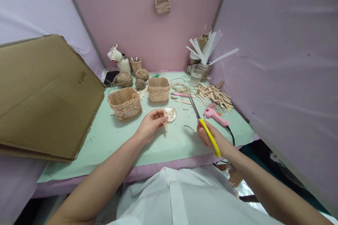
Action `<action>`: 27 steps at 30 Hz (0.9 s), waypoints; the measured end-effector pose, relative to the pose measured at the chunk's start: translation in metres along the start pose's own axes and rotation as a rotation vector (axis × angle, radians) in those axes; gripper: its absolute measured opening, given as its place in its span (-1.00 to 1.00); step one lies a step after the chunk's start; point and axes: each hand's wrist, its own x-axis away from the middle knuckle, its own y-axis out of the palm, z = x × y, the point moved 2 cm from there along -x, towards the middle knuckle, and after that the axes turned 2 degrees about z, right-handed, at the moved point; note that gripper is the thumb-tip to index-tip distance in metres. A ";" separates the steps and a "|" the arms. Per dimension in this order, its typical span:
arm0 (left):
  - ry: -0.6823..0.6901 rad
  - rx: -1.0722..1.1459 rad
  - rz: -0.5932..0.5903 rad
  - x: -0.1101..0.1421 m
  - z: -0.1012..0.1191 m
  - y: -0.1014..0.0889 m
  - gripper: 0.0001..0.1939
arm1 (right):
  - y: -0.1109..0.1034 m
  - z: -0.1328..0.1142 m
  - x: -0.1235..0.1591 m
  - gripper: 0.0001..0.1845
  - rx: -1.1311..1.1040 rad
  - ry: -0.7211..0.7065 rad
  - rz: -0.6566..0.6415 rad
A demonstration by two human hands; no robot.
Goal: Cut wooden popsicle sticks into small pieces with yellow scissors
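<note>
Between the thumb and fingers of my left hand (151,123) is a flat wooden craft stick (166,126), held roughly upright over the table. Just behind it lies a round white lid (173,115) with small wood scraps on it. My right hand (210,134) grips scissors (210,137) with yellow handles, their long metal blades pointing up and away from me. The blades look closed or nearly so, and they are apart from the stick. Two small woven-looking wooden baskets (126,107) (158,93) stand behind my left hand.
A pink glue gun (217,116) with a black cord lies right of the scissors, before a pile of wooden sticks (215,95). A pink cutter (183,95), twine balls (124,79) and a plastic cup (197,75) sit farther back. Large cardboard (47,98) leans at left.
</note>
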 end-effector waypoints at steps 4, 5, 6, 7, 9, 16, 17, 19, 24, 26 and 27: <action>0.015 -0.023 0.005 0.002 0.004 0.002 -0.74 | 0.003 -0.017 0.000 -0.75 0.200 -0.095 0.081; 0.023 -0.026 -0.002 0.003 0.005 0.003 -0.75 | 0.006 -0.019 0.000 -0.76 0.233 -0.080 0.064; 0.033 -0.025 -0.012 0.004 0.006 0.004 -0.76 | 0.009 -0.021 0.000 -0.76 0.260 -0.065 0.042; 0.041 -0.022 -0.026 0.006 0.006 0.005 -0.77 | 0.012 -0.022 0.000 -0.77 0.280 -0.054 0.019; 0.045 -0.010 -0.064 0.008 0.007 0.008 -0.78 | 0.017 -0.025 0.001 -0.77 0.308 -0.056 -0.011; 0.053 -0.021 -0.143 0.013 0.009 0.012 -0.79 | 0.022 -0.041 0.006 -0.74 0.253 -0.089 -0.192; 0.059 -0.029 -0.152 0.013 0.009 0.012 -0.79 | 0.022 -0.042 0.007 -0.74 0.253 -0.091 -0.210; 0.063 -0.044 -0.168 0.014 0.008 0.012 -0.77 | 0.022 -0.044 0.008 -0.74 0.256 -0.094 -0.238; 0.049 -0.052 -0.192 0.013 0.004 0.012 -0.75 | 0.023 -0.042 0.007 -0.74 0.266 -0.114 -0.251; 0.046 -0.056 -0.198 0.013 0.003 0.012 -0.74 | 0.024 -0.042 0.007 -0.73 0.264 -0.142 -0.260; 0.048 -0.061 -0.198 0.013 0.003 0.012 -0.74 | 0.024 -0.041 0.007 -0.72 0.267 -0.145 -0.259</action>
